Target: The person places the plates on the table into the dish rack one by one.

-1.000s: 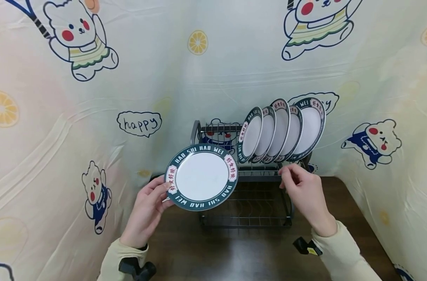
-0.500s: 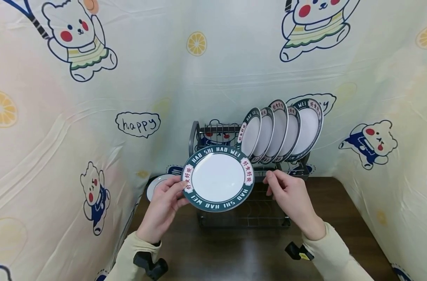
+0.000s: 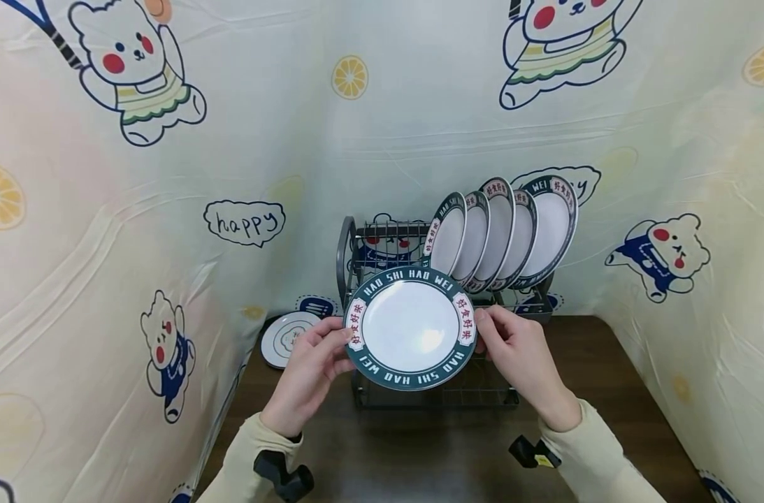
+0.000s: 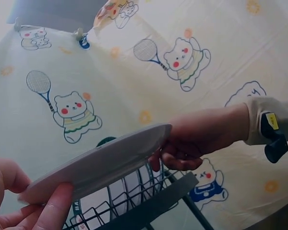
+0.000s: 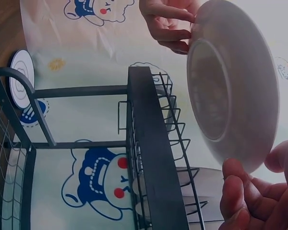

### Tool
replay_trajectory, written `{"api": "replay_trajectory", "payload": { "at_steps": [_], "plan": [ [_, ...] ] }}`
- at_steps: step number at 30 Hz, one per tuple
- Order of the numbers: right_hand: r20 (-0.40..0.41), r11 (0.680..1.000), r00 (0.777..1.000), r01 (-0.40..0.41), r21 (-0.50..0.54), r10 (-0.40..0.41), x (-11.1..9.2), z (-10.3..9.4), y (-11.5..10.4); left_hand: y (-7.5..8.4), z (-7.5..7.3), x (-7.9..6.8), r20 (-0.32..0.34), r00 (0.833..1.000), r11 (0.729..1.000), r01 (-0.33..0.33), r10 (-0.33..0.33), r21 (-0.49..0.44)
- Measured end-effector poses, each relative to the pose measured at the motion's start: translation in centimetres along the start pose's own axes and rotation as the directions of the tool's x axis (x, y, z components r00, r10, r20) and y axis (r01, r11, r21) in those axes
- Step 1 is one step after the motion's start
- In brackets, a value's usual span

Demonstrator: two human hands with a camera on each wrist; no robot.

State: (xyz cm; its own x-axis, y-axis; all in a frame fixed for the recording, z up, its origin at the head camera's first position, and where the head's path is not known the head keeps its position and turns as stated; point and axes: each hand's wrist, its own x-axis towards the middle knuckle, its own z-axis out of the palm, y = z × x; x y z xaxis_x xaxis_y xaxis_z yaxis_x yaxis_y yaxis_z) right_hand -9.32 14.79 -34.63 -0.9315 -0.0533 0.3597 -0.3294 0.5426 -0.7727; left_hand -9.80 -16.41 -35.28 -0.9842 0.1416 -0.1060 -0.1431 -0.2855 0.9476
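Note:
A round white plate with a dark green lettered rim is held up in front of the dish rack, its face toward the head camera. My left hand pinches its left edge, thumb on the front rim and fingers behind. At the right edge, my right hand pinches the rim between thumb and fingers, which the right wrist view shows with the plate's pale underside. Several matching plates stand upright, leaning in a row, in the right part of the rack's upper tier.
A white plate with a printed picture lies on the brown table left of the rack. The rack's lower wire tier is partly hidden by the held plate. A bear-patterned cloth surrounds the table at the back and sides.
My left hand has carried the plate rightward and slightly down. The right hand has moved left and now grips the plate's right rim. The plate lying on the table has come into view.

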Motion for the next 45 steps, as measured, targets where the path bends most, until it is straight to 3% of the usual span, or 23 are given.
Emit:
{"api": "replay_trajectory", "payload": {
  "at_steps": [10,17,29,39,41,42,43,45],
  "plan": [
    [0.024,1.000,1.000,-0.021,0.015,0.020,0.1,-0.1,-0.2,-0.4,0.4,-0.5,0.024,1.000,1.000,-0.014,0.013,0.021],
    [0.041,0.991,0.997,-0.066,0.113,0.062,0.1,-0.2,-0.5,-0.3,0.5,-0.8,0.032,0.999,0.999,-0.015,0.014,0.028],
    [-0.076,0.966,0.997,0.010,0.259,0.010,0.0,0.0,-0.9,-0.2,0.3,-0.6,0.092,0.995,0.990,-0.041,0.029,0.135],
    [-0.114,0.962,0.993,0.045,0.271,-0.015,0.0,-0.2,-1.3,0.3,-0.7,0.9,0.120,0.988,0.927,-0.132,0.095,0.351],
    [-0.125,0.963,0.992,0.052,0.266,-0.019,0.0,-0.3,-1.4,0.6,-1.0,1.4,0.119,0.981,0.891,-0.192,0.156,0.412],
    [-0.132,0.963,0.991,0.053,0.264,-0.018,0.0,-0.4,-1.4,0.8,-1.2,1.7,0.127,0.968,0.848,-0.251,0.217,0.467],
    [-0.139,0.963,0.990,0.054,0.263,-0.018,0.0,-0.5,-1.5,1.1,-1.4,2.0,0.139,0.947,0.781,-0.318,0.291,0.538],
    [-0.149,0.963,0.989,0.056,0.262,-0.017,0.1,-0.6,-1.5,1.6,-1.8,2.6,0.169,0.881,0.593,-0.428,0.441,0.682]
  ]
}}
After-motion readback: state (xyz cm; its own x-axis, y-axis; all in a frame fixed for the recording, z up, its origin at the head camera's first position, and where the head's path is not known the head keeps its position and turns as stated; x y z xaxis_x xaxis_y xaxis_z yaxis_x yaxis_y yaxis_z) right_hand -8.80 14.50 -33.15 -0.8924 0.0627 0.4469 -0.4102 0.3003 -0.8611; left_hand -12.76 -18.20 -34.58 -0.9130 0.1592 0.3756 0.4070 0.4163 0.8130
